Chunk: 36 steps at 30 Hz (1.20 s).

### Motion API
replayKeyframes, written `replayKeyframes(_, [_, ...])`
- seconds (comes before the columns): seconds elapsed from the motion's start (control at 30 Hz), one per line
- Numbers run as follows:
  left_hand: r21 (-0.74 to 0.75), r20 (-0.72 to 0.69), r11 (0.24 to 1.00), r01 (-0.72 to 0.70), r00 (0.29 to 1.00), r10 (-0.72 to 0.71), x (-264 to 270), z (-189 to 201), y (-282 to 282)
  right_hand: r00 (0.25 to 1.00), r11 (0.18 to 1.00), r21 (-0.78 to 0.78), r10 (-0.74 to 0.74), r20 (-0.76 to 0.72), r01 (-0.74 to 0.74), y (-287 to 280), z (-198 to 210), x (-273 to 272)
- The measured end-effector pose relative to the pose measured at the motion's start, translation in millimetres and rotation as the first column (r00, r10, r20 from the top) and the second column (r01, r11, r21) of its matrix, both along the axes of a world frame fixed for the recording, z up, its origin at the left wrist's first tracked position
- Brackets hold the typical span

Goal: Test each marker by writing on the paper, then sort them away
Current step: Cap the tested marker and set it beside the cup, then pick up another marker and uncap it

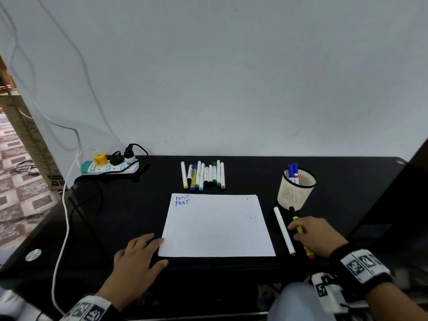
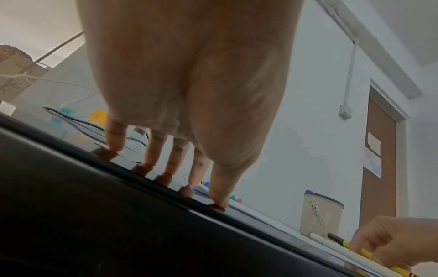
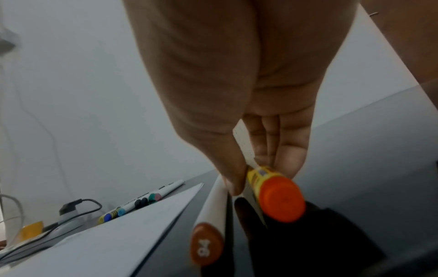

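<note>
Right hand [image 1: 316, 235] is on the yellow marker with the orange cap [image 3: 272, 191], fingers [image 3: 290, 159] and thumb pinching the barrel mid-length. The marker lies on the tabletop [image 1: 115, 216] right of the paper [image 1: 217, 228], long axis running near-to-far: orange cap toward the person, black end pointing at the mesh pen cup [image 1: 297, 188]. It's just beside and roughly parallel to a white marker with a brown cap [image 1: 284, 230], which sits between it and the paper edge.

Left hand [image 1: 136, 256] is flat, fingers straight, holding nothing, with the fingertips at the paper's near-left corner.

Two blue "TEST" lines are at the paper's top left; two blue markers [image 1: 293, 172] are already in the cup. The untested row [image 1: 203, 174] lies beyond the paper.

Right hand is far nearer to the marker. My read: lift, uncap, swing left to the paper. Watch the neighbouring white marker; it could roll.
</note>
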<state>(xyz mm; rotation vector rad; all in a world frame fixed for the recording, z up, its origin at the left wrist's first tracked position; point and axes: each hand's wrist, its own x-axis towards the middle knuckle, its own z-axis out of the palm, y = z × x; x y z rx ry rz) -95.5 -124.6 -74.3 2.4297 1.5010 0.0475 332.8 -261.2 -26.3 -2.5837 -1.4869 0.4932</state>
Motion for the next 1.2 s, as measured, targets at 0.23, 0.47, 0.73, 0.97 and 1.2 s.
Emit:
replayKeyframes(0.23, [0.032, -0.001, 0.999, 0.016, 1.000, -0.016, -2, -7, -3, 0.999, 0.998, 0.055, -0.007, 0.039, 0.005, 13, -9, -3])
replayKeyframes(0.47, [0.044, 0.013, 0.999, 0.014, 1.000, -0.014, -2, -10, -1, 1.000, 0.995, 0.094, -0.022, 0.022, 0.020, 7, -12, 0])
replayKeyframes(0.73, [0.054, 0.035, 0.999, 0.007, 0.999, -0.009, -3, -12, -2, 0.997, 0.981, 0.177, -0.078, -0.019, 0.080, 6, -5, 5])
replayKeyframes(0.97, [0.039, -0.001, 0.999, 0.021, 1.000, -0.021, 0, -7, -3, 0.994, 0.946, 0.319, -0.030, -0.105, 0.062, 37, 45, -28])
replayKeyframes(1.2, [0.040, 0.024, 0.998, 0.039, 0.999, -0.040, -2, -3, -2, 0.957, 0.930, 0.367, 0.098, -0.272, 0.009, 146, 67, -80])
